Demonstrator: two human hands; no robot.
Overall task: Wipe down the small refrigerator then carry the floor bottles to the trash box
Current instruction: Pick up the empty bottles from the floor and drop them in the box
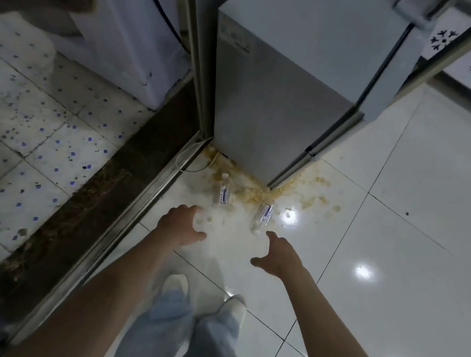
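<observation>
Two clear, labelled bottles (223, 190) (262, 216) lie by the fridge's (280, 97) foot amid yellowish stains, both hands (181, 224) (279, 256) spread wide, holding nothing.

Bare forearms, light blue jeans (166, 328), 2 white sneakers (176, 283).

Both empty hands (181, 224) (277, 255) reach toward two floor bottles (223, 193) (262, 215).

Grey refrigerator (285, 97), clear bottles (223, 190) with blue-printed white labels, glossy white floor tiles (392, 247) stained yellowish-brown.
</observation>
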